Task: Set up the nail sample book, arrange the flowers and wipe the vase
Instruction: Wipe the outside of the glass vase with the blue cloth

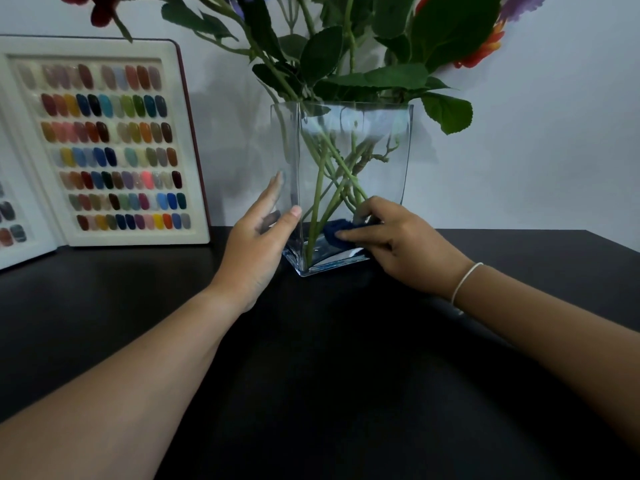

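The tall square clear glass vase (349, 188) stands right of the open nail sample book (107, 143). The left hand (258, 244), fingers spread, braces it; the right hand (398, 242) pinches a dark blue cloth (337, 232) low against the front. Too hard a push could tip the top-heavy flowers (346, 57).

Head-worn view, forward and down, close over the table (346, 375).

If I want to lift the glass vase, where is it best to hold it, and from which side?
Probably low on the glass vase, one hand on each flat side wall. It narrows toward its thick base, and the flowers fill the top opening, so coming from above is blocked.
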The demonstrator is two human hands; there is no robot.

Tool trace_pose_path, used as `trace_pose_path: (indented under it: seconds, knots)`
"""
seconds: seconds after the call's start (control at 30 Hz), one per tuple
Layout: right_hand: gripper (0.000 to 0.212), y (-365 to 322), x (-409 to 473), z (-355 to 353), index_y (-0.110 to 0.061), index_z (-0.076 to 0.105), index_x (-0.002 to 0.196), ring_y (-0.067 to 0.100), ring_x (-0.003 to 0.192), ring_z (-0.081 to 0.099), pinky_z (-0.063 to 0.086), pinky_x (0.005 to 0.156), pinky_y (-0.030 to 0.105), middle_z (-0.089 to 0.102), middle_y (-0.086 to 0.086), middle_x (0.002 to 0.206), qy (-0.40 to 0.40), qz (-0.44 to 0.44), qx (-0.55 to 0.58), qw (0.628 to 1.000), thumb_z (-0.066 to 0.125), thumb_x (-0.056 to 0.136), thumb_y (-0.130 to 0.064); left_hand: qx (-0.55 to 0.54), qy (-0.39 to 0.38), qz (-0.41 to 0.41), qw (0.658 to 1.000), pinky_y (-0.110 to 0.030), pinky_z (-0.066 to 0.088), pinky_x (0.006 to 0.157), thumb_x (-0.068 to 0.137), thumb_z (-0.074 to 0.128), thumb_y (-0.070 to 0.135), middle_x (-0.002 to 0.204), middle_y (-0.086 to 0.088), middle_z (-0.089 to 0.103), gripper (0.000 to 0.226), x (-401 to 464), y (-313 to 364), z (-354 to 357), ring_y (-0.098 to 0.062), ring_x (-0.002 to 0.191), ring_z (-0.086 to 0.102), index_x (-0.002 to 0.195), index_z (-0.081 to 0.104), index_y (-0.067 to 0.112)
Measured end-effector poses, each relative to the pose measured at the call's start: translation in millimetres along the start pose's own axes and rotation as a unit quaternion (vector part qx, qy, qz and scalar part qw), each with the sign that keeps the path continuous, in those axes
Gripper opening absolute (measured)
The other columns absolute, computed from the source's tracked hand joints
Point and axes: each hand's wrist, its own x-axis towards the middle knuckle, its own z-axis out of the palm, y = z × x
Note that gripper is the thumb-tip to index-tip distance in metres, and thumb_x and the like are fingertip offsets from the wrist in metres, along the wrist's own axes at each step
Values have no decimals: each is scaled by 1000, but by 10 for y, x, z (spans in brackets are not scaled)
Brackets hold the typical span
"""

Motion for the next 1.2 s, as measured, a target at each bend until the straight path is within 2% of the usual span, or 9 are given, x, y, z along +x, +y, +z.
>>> trace_pose_path:
  seconds: [0.23, 0.43, 0.5, 0.6, 0.7, 0.9, 1.0, 1.1, 1.2]
  knots:
    - [25, 46, -27, 43, -14, 65, 109, 11, 92, 45, 33, 85, 17, 53, 12, 112, -101, 27, 46, 993, 58, 85, -10, 5, 8, 4, 1000, -42, 32, 112, 90, 53, 28, 151, 13, 27, 52, -3, 14, -2, -5, 130, 40, 138, 33, 37]
    - [30, 121, -14, -4, -19, 65, 109, 8, 91, 44, 28, 85, 12, 52, 6, 110, -131, 31, 56, 989, 66, 79, -20, 4, 9, 2, 1000, -42, 32, 112, 90, 53, 28, 151, 14, 28, 52, -8, 17, 1, -5, 129, 41, 138, 33, 38]
    - [32, 139, -25, -26, -25, 63, 111, 10, 94, 47, 31, 88, 16, 52, 4, 113, -142, 30, 40, 989, 65, 79, -27, 3, 9, -1, 1000, -42, 32, 112, 90, 53, 28, 151, 14, 28, 53, -9, 16, 2, -6, 129, 41, 138, 33, 38]
    - [36, 167, -72, -78, -37, 58, 115, 13, 105, 48, 38, 96, 38, 50, -2, 119, -168, 44, 1, 985, 58, 79, -45, 2, 9, -1, 1000, -43, 31, 112, 90, 53, 27, 151, 14, 27, 52, -10, 14, 3, -6, 130, 39, 137, 33, 39]
    - [37, 188, -126, -110, -42, 53, 117, 12, 105, 44, 37, 96, 44, 47, -3, 119, -178, 50, -4, 983, 54, 81, -48, -1, 9, -2, 1000, -43, 31, 112, 90, 53, 27, 151, 14, 27, 52, -7, 7, -3, -6, 130, 38, 137, 34, 40]
    - [30, 188, -130, -30, -28, 60, 115, 23, 97, 49, 42, 89, 45, 51, 10, 110, -125, 29, -15, 992, 57, 85, -22, -4, 6, -3, 1000, -43, 30, 112, 90, 54, 29, 152, 10, 29, 51, 0, -1, -7, -8, 131, 39, 135, 35, 42]
    - [29, 212, -130, -60, -15, 64, 111, 30, 86, 53, 43, 81, 36, 54, 19, 103, -39, 13, 2, 999, 62, 82, -13, -2, -1, -6, 1000, -43, 29, 113, 90, 53, 29, 149, -1, 38, 51, 5, -6, -12, -10, 132, 40, 136, 34, 42]
    - [31, 283, -83, -141, -10, 63, 110, 21, 70, 45, 36, 75, 27, 54, 20, 100, 80, 31, 20, 996, 62, 80, -11, -2, -5, -7, 1000, -43, 28, 113, 90, 53, 29, 146, -2, 41, 52, 7, -4, -15, -12, 132, 40, 136, 33, 41]
    - [34, 333, -81, -130, -8, 62, 112, 18, 71, 41, 34, 75, 26, 53, 21, 102, 88, 44, 17, 995, 64, 79, -10, 0, -4, -5, 1000, -43, 28, 113, 90, 53, 29, 148, 1, 39, 51, -1, -5, -6, -12, 133, 40, 136, 33, 41]
